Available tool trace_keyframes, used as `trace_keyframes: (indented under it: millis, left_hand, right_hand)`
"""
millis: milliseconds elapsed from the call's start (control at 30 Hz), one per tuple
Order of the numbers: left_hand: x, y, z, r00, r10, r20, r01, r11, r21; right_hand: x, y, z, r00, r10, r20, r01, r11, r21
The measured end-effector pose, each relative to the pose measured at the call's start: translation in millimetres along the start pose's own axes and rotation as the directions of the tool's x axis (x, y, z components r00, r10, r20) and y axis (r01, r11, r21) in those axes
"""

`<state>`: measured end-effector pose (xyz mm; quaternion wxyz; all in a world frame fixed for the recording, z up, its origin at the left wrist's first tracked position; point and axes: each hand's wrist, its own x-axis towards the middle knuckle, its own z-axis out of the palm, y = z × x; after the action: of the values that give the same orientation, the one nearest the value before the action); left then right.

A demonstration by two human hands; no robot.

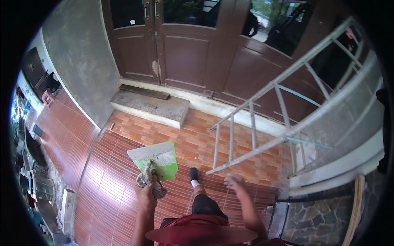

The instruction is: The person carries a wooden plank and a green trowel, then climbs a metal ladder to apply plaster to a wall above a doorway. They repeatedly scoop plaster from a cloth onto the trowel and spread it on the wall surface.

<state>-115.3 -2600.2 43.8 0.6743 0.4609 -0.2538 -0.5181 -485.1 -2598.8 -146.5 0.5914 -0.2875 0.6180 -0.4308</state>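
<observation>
My left hand [147, 192] is closed round a crumpled, plaster-stained rag [144, 179] and a green plastering float [167, 169]. The float's flat face is tilted up, with grey plaster smeared over its far half. Its handle is hidden by the rag and fingers. My right hand [234, 182] hangs lower right of the float, near the foot of a metal ladder [251, 152]. Its fingers are apart and pale with dust, and nothing shows in them.
The ladder leans across the right side, before brown double doors [184, 57]. A concrete step [152, 107] with a wooden plank [143, 92] sits below the doors. A grey plastered wall [78, 57] rises at left. Red-brown tiles [111, 184] cover the floor.
</observation>
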Motion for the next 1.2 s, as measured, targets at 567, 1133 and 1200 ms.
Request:
trace_keyframes:
  millis: [567, 1133, 1200]
  left_hand:
    - [269, -12, 36, 0.813, -0.093, -0.575, 0.149, 0.988, 0.05]
    - [452, 51, -142, 0.832, -0.249, -0.495, 0.27, 0.962, -0.03]
    - [473, 65, -162, 0.853, -0.232, -0.467, 0.238, 0.97, -0.046]
  right_hand:
    - [400, -12, -219, 0.682, -0.104, -0.724, -0.603, 0.481, -0.636]
    - [299, 78, -97, 0.731, 0.058, -0.68, -0.61, 0.502, -0.613]
    - [296, 70, -43, 0.737, 0.072, -0.672, -0.595, 0.541, -0.594]
